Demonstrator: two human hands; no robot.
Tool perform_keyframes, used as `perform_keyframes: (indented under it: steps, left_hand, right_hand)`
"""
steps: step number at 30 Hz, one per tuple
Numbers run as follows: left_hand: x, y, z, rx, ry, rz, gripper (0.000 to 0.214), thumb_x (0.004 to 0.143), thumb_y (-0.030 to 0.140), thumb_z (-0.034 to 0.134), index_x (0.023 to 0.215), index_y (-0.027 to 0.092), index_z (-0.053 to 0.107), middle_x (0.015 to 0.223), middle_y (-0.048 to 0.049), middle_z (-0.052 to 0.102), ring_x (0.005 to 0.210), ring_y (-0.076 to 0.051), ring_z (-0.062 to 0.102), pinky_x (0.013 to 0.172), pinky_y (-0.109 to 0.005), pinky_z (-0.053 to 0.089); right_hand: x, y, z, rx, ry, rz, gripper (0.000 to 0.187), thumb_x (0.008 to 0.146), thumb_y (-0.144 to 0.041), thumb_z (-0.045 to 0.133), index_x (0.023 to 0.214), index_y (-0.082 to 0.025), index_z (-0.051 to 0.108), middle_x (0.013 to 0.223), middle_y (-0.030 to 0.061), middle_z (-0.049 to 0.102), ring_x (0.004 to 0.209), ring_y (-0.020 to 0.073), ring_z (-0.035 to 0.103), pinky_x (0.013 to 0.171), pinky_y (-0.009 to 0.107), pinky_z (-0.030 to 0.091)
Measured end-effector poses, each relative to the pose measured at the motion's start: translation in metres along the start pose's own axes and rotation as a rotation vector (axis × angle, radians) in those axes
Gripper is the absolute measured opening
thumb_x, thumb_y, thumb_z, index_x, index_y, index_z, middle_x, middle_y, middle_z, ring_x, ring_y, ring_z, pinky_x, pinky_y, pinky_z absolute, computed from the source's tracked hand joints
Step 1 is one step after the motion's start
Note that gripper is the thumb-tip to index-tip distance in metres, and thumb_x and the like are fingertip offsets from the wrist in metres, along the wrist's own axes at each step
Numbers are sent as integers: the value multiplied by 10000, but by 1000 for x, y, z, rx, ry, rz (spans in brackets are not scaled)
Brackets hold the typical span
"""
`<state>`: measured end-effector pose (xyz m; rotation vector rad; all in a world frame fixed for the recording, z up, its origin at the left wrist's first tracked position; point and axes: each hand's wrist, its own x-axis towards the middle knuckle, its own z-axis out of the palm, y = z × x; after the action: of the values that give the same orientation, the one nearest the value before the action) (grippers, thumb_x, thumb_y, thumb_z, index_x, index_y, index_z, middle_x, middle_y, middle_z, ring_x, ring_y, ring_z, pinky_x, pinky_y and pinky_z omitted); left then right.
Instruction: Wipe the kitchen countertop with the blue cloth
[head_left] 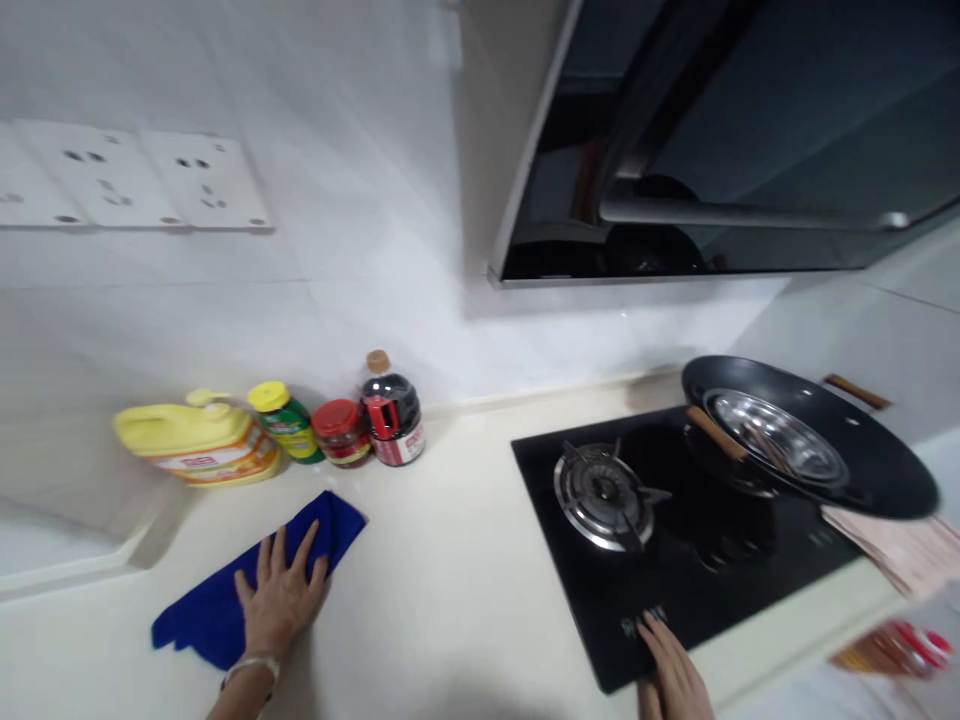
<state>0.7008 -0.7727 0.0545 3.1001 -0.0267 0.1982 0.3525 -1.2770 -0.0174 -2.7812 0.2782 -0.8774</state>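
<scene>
My left hand [279,592] lies flat with fingers spread on a blue cloth [217,600] spread over the pale countertop [450,560]. My right hand [673,672] rests with fingers stretched out on the front edge of a black glass gas hob [675,560], near its printed markings. It holds nothing. A bare burner ring [600,493] sits on the hob's left side. On the right burner stands a black wok [810,440] with a glass lid and a wooden handle inside it.
Against the white wall stand a yellow jug [196,440], a yellow-capped jar [285,420], a red-lidded jar [341,432] and a dark bottle [391,418]. A range hood [712,140] hangs above. Wall sockets [135,180] are at left. A folded cloth [900,550] lies right of the hob.
</scene>
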Motion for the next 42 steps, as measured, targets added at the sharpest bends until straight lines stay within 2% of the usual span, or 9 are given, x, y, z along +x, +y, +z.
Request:
perform_keyframes:
  steps: [4,10,14,18,23,31,36,39,42]
  left_hand:
    - [-56,51,2,-27,46,172,545,1010,369,329,1537,276,430,1666,-159,264,1558,-345,168,1209,-687,153]
    - [-140,155,-5,-60,42,392,539,975,318,428,1513,311,468,1673,-121,267,1563,-314,170,1238,-656,104]
    - [-174,207,-9,-112,41,553,611,926,252,499,1530,324,439,1647,-128,327,1551,-353,196,1222,-683,149]
    - [-196,239,-6,-154,32,684,703,892,214,530,1569,306,364,1644,-144,329,1538,-381,220,1206,-697,185]
    - [-216,253,-1,-184,62,839,778,868,208,552,1595,320,297,1655,-152,301,1517,-390,269,1202,-696,170]
    - [-215,216,-15,-244,90,1201,794,832,337,651,1570,338,358,1683,-115,234,1537,-361,235,1251,-629,72]
    - [-213,222,4,-310,157,1090,691,742,41,550,1370,325,603,1622,-41,390,1525,-269,302,1286,-548,57]
    - [-211,230,22,-405,143,961,519,830,20,443,1242,243,664,1494,-38,561,1457,-218,426,1305,-498,87]
    - [-208,246,35,-531,79,714,492,932,68,342,1329,204,599,1421,-61,624,1389,-203,514,1304,-503,167]
  right_hand:
    - [4,-10,-6,0,-20,93,603,914,-173,439,1514,-231,415,1502,111,529,1381,330,504,1075,568,506]
    - [9,-16,-7,42,-10,124,639,902,-111,419,1528,-235,389,1521,102,504,1417,310,455,1117,587,460]
    - [9,-16,-8,61,-2,131,666,895,-101,421,1546,-235,370,1534,96,493,1424,304,445,1124,586,457]
    - [10,-16,-9,72,1,131,675,895,-102,419,1554,-235,364,1542,95,487,1433,305,437,1122,588,459]
    - [11,-16,-9,70,11,125,661,894,-87,410,1540,-226,379,1541,99,488,1439,299,429,1120,588,463]
    - [12,-16,-7,47,17,118,678,876,-76,416,1540,-213,387,1544,97,488,1447,293,422,1130,577,465]
    - [13,-17,-7,54,36,116,724,857,-73,417,1564,-222,368,1548,89,488,1441,290,435,1122,573,477]
    - [14,-18,-9,69,42,112,745,846,-64,419,1572,-214,357,1556,92,479,1455,287,416,1128,563,475]
    - [16,-19,-10,86,41,103,754,826,-55,422,1565,-191,364,1571,110,454,1469,294,393,1138,571,463]
